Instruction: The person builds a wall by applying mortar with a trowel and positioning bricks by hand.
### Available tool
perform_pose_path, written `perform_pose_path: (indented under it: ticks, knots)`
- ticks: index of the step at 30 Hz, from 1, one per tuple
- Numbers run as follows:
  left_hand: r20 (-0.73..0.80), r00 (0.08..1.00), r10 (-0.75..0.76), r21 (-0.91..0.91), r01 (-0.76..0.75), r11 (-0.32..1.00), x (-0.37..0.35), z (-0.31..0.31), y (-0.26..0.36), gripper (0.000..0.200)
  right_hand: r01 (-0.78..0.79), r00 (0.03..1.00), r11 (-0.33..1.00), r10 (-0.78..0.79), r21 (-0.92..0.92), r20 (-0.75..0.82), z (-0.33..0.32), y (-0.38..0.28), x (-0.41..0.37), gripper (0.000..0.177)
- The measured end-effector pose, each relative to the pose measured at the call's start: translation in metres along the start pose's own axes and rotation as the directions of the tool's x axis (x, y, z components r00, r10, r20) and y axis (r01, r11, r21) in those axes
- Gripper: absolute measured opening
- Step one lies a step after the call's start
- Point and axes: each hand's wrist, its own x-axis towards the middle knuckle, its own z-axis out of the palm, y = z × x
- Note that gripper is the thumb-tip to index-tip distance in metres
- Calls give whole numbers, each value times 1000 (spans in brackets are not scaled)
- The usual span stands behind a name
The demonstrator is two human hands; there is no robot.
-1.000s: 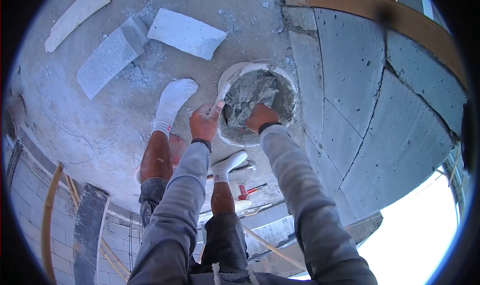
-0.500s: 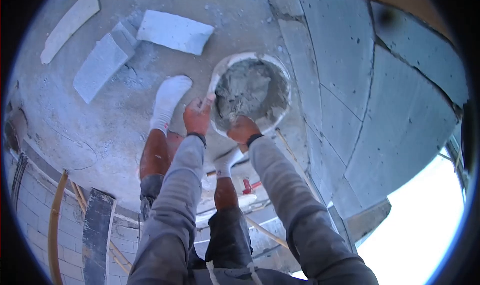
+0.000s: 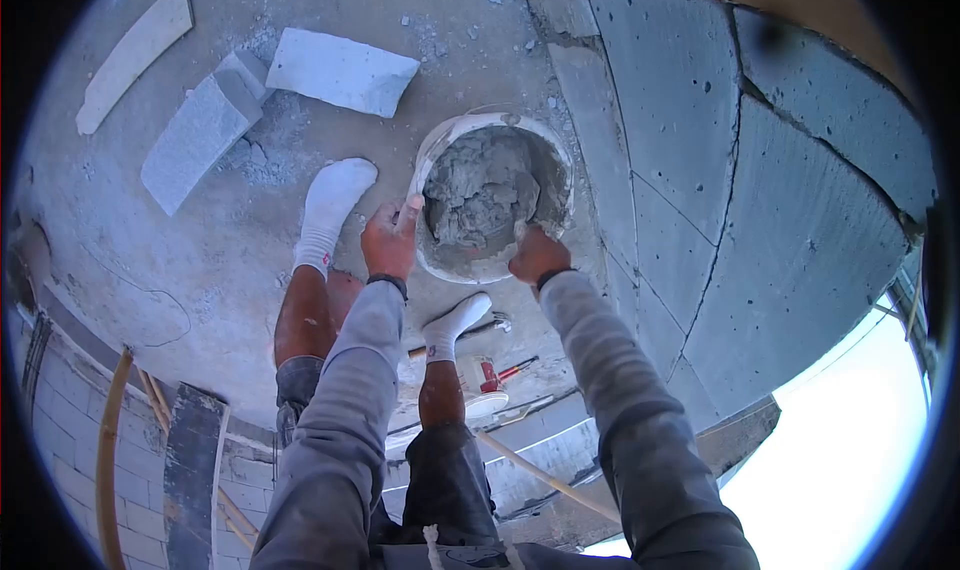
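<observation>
A round bucket (image 3: 428,166) with a pale, smeared rim stands on the floor in front of me, holding wet grey mortar (image 3: 475,185). My left hand (image 3: 390,240) is closed on the bucket's left rim, thumb uppermost. At the near right side of the rim, my right hand (image 3: 538,254) is closed around the handle of what looks like a trowel (image 3: 527,198). Its mortar-coated blade dips into the mix, and the handle is hidden in my fist.
Pale block offcuts (image 3: 342,70) lie at the upper left. A grey block wall (image 3: 670,120) rises along the right. By my right foot (image 3: 456,322) are a hammer-like tool (image 3: 470,334) and a red tool (image 3: 490,375). Bamboo poles (image 3: 112,450) stand at the lower left.
My right hand has moved right, from inside the bucket to its near right rim, shifting the mortar. My left hand stays at the left rim.
</observation>
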Motion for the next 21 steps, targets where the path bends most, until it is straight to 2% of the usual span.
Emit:
perform_pose_path:
  ticks: [1, 3, 4, 5, 7, 8, 9, 11, 12, 13, 14, 15, 17, 19, 21]
  knots:
    - [-10, 1000, -3, 5, 3, 1000, -9, -1, -4, 50, -7, 1000, 1000, 7, 4, 13, 5, 1, -3, 46]
    - [4, 1000, -7, 10, 7, 1000, -13, -3, -1, 49, -119, 959, 984, 80, 131, 272, -3, -7, -8, 49]
    - [8, 1000, 7, 9, -7, 1000, -7, -4, 4, 48, -66, 981, 976, 26, 205, 191, 21, 4, -4, 48]
    - [4, 1000, 13, 8, -13, 1000, -3, -4, 8, 48, -61, 982, 976, 22, 208, 185, 26, 4, -8, 48]
    - [47, 998, -43, 58, 41, 997, -5, -5, 10, 47, -251, 898, 812, -8, 526, 440, 43, 4, -24, 45]
    - [42, 998, -51, 59, 48, 997, -6, -7, 10, 47, -250, 895, 815, -12, 523, 446, 68, 11, -33, 45]
    - [58, 996, -65, 76, 61, 995, -5, -7, 11, 46, -256, 885, 639, -147, 725, 441, 100, 21, -37, 40]
    - [77, 993, -85, 105, 76, 992, -7, -6, 11, 46, -276, 871, 406, -278, 871, 406, 110, 5, -43, 35]
    - [75, 995, -64, 72, 59, 996, -8, -6, 10, 43, -490, 842, 6, -256, 872, 475, 88, -27, -51, 20]
    - [68, 997, -39, 40, 36, 999, -6, -6, 9, 40, -603, 797, -394, -271, 694, 539, 76, -53, -51, 6]
    - [55, 998, -30, 53, 27, 998, -4, -4, 10, 40, -580, 815, -488, -347, 653, 464, 81, -66, -43, 9]
    - [46, 999, 2, 54, -4, 999, -2, -3, 9, 40, -585, 811, -494, -365, 643, 458, 78, -77, -36, 9]
    - [43, 999, 25, 82, -28, 996, -5, -8, 2, 41, -459, 887, -591, -263, 664, 379, 75, -93, -26, 9]
    - [39, 999, 6, 179, -13, 984, -1, -5, 1, 53, -471, 879, -614, -268, 633, 394, 72, -96, -9, 13]
    - [54, 999, 10, 140, -18, 990, -7, -3, -1, 53, -525, 845, -645, -317, 556, 430, 56, -83, -8, 12]
